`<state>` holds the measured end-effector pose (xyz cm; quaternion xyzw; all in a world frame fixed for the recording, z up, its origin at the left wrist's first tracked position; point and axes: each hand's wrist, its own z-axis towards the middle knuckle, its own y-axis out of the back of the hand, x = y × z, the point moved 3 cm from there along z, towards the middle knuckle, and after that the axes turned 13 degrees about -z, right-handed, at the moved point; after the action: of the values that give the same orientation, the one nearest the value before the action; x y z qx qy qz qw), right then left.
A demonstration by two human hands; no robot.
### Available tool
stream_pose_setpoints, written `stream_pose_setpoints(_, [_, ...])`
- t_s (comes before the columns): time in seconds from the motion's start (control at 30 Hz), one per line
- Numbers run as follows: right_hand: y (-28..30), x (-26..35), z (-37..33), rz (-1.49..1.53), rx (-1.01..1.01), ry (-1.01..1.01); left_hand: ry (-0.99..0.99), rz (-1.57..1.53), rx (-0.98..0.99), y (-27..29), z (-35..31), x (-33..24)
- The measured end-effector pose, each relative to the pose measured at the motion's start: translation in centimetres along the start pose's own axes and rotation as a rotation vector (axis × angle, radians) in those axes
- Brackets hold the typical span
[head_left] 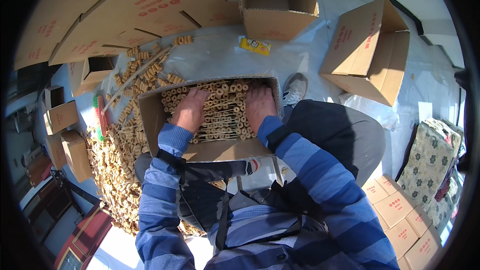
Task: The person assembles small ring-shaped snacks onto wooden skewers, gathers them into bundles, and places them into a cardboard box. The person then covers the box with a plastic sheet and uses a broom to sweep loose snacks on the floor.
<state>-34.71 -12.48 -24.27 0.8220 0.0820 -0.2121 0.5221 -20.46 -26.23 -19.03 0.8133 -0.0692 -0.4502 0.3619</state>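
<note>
Left hand: you're over the tan pieces, toward the box's far edge.
Right hand: inside its right edge.
Finger grip: can't tell, either hand.

Pale floor under open cartons, tan pieces.

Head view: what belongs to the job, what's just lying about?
Likely the job:
- left hand and right hand, inside the open carton
- packed beige pieces
- loose pile of similar pieces

Probably just lying about:
- yellow packet
- red-and-green brush
- patterned cloth
</note>
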Motion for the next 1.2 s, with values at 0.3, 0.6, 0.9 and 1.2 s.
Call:
stream_pose_setpoints(0.3, [0.9,0.2,-0.4,-0.054,0.146,0.063,-0.128,0.103,-0.057,-4.1,2.8,-1.4])
stream_pose_setpoints(0.6, [3.4,-0.8,-0.6,0.092,0.189,0.040,-0.291,0.291,-0.222,-5.3,3.5,-1.3])
stream_pose_setpoints(0.9, [1.5,-0.9,-0.2,0.226,0.004,0.032,-0.351,0.317,-0.254,-4.7,1.8,-3.6])
stream_pose_setpoints(1.2, [-0.9,-0.7,1.2,0.312,-0.050,0.033,0.020,-0.153,0.106,-8.4,1.4,-0.3])
